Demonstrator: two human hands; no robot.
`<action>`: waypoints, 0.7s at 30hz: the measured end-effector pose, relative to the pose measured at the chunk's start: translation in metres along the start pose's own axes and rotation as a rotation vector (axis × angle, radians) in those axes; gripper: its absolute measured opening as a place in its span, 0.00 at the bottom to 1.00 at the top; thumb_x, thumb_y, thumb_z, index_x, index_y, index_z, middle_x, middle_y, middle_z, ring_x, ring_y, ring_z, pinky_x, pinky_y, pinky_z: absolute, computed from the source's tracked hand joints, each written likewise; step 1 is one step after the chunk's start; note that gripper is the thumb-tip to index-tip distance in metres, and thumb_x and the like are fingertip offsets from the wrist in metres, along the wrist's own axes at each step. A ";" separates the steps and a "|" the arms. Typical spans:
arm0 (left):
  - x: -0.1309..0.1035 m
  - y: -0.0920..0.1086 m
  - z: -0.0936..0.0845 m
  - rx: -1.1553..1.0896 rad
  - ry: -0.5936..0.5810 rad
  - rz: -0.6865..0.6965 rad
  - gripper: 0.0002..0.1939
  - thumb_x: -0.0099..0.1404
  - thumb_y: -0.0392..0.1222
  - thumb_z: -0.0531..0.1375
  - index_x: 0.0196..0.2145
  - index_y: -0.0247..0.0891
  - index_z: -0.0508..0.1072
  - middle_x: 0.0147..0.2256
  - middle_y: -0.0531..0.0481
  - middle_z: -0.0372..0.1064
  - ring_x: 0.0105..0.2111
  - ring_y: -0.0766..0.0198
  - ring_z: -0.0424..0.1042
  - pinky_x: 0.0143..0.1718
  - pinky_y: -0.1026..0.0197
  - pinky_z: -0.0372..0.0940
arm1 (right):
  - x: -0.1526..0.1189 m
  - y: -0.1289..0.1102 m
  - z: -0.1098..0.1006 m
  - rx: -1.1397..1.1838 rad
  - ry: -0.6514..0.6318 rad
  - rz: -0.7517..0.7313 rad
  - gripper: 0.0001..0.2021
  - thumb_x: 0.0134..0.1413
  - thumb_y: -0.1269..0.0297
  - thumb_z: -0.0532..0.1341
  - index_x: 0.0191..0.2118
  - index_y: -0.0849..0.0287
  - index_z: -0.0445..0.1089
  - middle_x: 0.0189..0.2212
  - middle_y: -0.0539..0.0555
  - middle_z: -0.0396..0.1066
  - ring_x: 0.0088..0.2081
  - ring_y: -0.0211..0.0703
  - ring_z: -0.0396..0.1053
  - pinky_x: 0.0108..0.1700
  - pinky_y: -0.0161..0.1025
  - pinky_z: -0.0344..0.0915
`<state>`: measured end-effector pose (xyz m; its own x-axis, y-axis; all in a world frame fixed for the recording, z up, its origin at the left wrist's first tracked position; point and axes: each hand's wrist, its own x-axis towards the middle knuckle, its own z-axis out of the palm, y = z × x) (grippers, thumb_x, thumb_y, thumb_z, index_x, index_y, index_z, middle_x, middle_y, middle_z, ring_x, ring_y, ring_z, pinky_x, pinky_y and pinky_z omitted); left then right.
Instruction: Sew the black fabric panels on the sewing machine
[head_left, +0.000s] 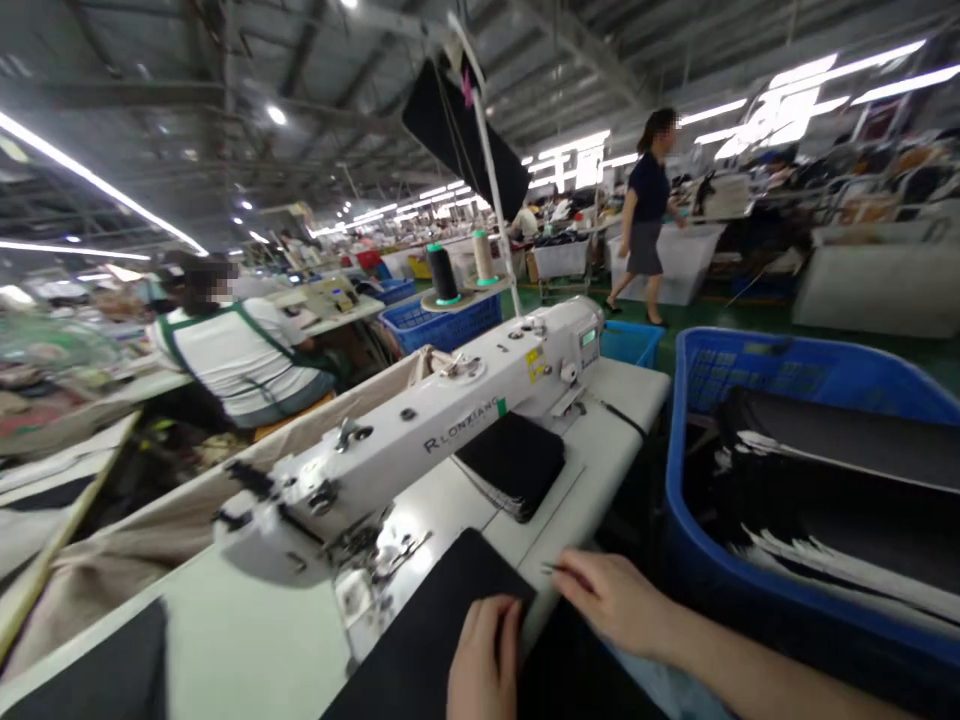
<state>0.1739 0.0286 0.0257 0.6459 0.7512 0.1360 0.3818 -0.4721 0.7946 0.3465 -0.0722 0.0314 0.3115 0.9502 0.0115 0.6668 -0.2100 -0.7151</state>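
Observation:
A black fabric panel lies on the pale sewing table, partly below the needle end of a white sewing machine. My left hand is on the panel near its right edge, fingers pressed together in a pinch on the fabric. Beside it, at the table's front edge, my right hand is closed around a small thin tool with a metal tip; most of it is hidden in the fingers, so its kind is unclear. A stack of black cut pieces sits under the machine arm.
A blue plastic basket with black panels stands to the right. Thread cones stand behind the machine, near a white pole. Another dark panel lies at the lower left. One person sits at left; another walks behind.

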 end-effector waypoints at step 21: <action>-0.028 0.006 -0.004 0.185 -0.159 0.231 0.12 0.70 0.40 0.51 0.29 0.39 0.66 0.29 0.49 0.66 0.33 0.62 0.65 0.36 0.59 0.59 | -0.001 0.013 0.028 -0.273 -0.015 -0.033 0.12 0.66 0.58 0.47 0.35 0.55 0.63 0.24 0.48 0.72 0.27 0.43 0.72 0.27 0.37 0.52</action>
<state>0.1556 0.0063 0.0289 0.8190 0.5399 0.1943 0.3174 -0.7084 0.6305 0.3355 -0.0695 0.0028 0.2777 0.9605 0.0198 0.8347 -0.2311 -0.4999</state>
